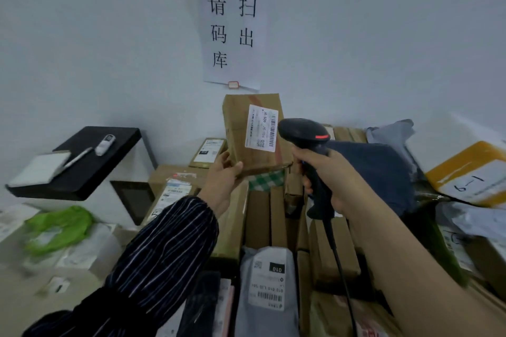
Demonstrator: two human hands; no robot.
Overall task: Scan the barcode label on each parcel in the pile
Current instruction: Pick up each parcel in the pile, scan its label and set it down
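Observation:
My left hand (223, 172) grips the lower edge of a brown cardboard parcel (238, 128) and holds it upright above the pile. A white barcode label (261, 128) on the parcel faces me. My right hand (327, 176) is wrapped round the handle of a black barcode scanner (305, 133). The scanner's head sits just right of the label and points at it. A black cable (338, 260) hangs from the handle. Below lies the pile of parcels (273, 216), with a grey bag parcel (267, 282) at the front.
A black tray (90, 169) with a notepad, a pen and a small device sits at the left on a white box. Green bags (59, 227) lie at the lower left. A yellow parcel (468, 172) and a dark blue bag (375, 169) lie at the right. A paper sign (232, 24) hangs on the wall.

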